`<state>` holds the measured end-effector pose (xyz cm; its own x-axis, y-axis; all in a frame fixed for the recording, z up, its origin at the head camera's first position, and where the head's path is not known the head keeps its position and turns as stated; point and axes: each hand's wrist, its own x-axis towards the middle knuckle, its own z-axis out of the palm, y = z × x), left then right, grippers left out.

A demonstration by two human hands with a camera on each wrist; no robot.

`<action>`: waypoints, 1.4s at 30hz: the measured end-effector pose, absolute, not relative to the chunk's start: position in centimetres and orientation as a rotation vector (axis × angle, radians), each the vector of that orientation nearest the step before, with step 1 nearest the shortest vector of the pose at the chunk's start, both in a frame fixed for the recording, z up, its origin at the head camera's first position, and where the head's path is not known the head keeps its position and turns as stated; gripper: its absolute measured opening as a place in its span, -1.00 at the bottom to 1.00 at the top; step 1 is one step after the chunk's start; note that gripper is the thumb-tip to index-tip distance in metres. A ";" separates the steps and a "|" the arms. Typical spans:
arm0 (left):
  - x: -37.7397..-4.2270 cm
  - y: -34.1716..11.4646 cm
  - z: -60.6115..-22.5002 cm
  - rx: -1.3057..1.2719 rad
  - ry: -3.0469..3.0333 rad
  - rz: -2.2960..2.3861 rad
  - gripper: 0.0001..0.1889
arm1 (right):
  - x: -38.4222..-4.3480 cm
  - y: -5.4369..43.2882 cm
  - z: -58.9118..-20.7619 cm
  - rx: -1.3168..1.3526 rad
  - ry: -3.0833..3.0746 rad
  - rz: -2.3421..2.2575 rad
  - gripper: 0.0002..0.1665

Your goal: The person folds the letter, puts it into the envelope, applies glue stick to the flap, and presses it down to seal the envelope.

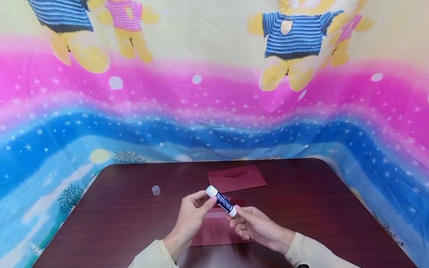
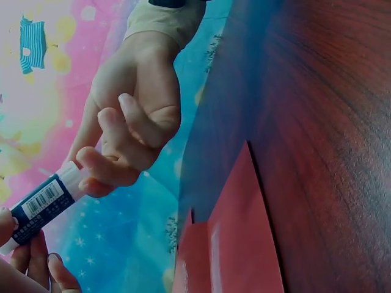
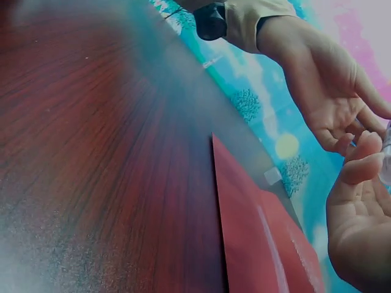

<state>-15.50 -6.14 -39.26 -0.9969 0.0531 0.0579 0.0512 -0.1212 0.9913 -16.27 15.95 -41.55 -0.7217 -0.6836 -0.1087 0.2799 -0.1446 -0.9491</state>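
Observation:
A glue stick (image 1: 222, 201) with a dark blue label is held aslant between both hands above the table. My left hand (image 1: 189, 216) pinches it near its white upper end. The thumb and fingers of my right hand (image 1: 261, 225) grip the white base at the lower end. In the left wrist view the label's barcode shows on the glue stick (image 2: 43, 204). Under the hands lies a dark red envelope (image 1: 214, 234), its flap spread away from me, with a pale shiny strip across it. The hands partly hide it.
A second red envelope (image 1: 238, 179), flap folded down, lies farther back on the dark wooden table (image 1: 110, 208). A small translucent cap (image 1: 155, 190) stands at the left. Behind the table hangs a colourful cloth (image 1: 214, 96) with bears.

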 end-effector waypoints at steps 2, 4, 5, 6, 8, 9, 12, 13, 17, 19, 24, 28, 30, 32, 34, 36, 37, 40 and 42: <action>-15.4 -6.0 -39.4 0.132 2.078 2.349 -0.63 | -16.3 16.1 -41.8 -0.509 1.642 -1.933 -0.65; -15.3 -5.9 -39.5 0.131 2.074 2.345 -0.62 | -16.2 16.1 -41.9 -0.542 1.849 -1.932 -0.73; -15.3 -5.9 -39.5 0.134 2.071 2.348 -0.61 | -16.2 16.0 -42.0 -0.548 1.952 -1.926 -0.73; -15.2 -5.8 -39.6 0.132 2.066 2.350 -0.61 | -16.2 16.0 -42.0 -0.555 2.034 -1.918 -0.70; -15.3 -5.8 -39.7 0.125 2.056 2.355 -0.60 | -16.1 15.9 -41.9 -0.558 2.089 -1.893 -0.63; -15.3 -5.8 -39.7 0.118 2.051 2.356 -0.59 | -16.0 15.9 -41.8 -0.546 2.052 -1.888 -0.59; -15.4 -5.7 -39.8 0.104 2.040 2.360 -0.58 | -16.1 16.2 -41.5 -0.500 1.881 -1.871 -0.46; -15.4 -5.7 -39.8 0.101 2.038 2.358 -0.57 | -16.1 16.2 -41.4 -0.481 1.843 -1.868 -0.43; -15.5 -5.7 -39.8 0.109 2.040 2.350 -0.56 | -16.3 16.3 -41.2 -0.477 1.909 -1.906 -0.58; -15.4 -5.7 -39.8 0.109 2.043 2.345 -0.55 | -16.3 16.2 -41.2 -0.487 2.002 -1.924 -0.62; -15.3 -5.8 -39.8 0.085 2.049 2.347 -0.56 | -16.2 16.0 -41.0 -0.469 1.946 -1.905 -0.51; -15.3 -5.8 -39.9 0.066 2.046 2.341 -0.56 | -16.2 16.0 -41.1 -0.457 1.871 -1.882 -0.49; -15.3 -5.8 -39.9 0.062 2.035 2.341 -0.56 | -16.2 15.9 -41.1 -0.476 1.935 -1.898 -0.59; -15.4 -5.8 -40.0 0.057 2.021 2.350 -0.57 | -16.3 15.7 -41.1 -0.480 2.010 -1.914 -0.61; -15.4 -5.9 -40.0 0.048 2.013 2.358 -0.58 | -16.3 15.5 -41.0 -0.475 2.040 -1.921 -0.58; -15.4 -5.9 -40.0 0.039 2.017 2.360 -0.58 | -16.3 15.5 -40.9 -0.475 2.009 -1.911 -0.55; -15.4 -5.9 -40.0 0.033 2.020 2.360 -0.58 | -16.3 15.6 -40.9 -0.471 1.987 -1.901 -0.52; -15.2 -5.9 -40.0 0.022 2.021 2.357 -0.58 | -16.3 15.7 -40.9 -0.468 1.960 -1.880 -0.48; -15.1 -5.9 -40.1 0.019 2.021 2.355 -0.58 | -16.3 15.7 -40.9 -0.482 1.990 -1.884 -0.54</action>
<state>-15.08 -5.92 -40.13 -0.9992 0.0372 -0.0160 -0.0214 -0.1515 0.9882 -16.31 15.71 -40.92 -0.8781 -0.4779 -0.0243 -0.0021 0.0545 -0.9985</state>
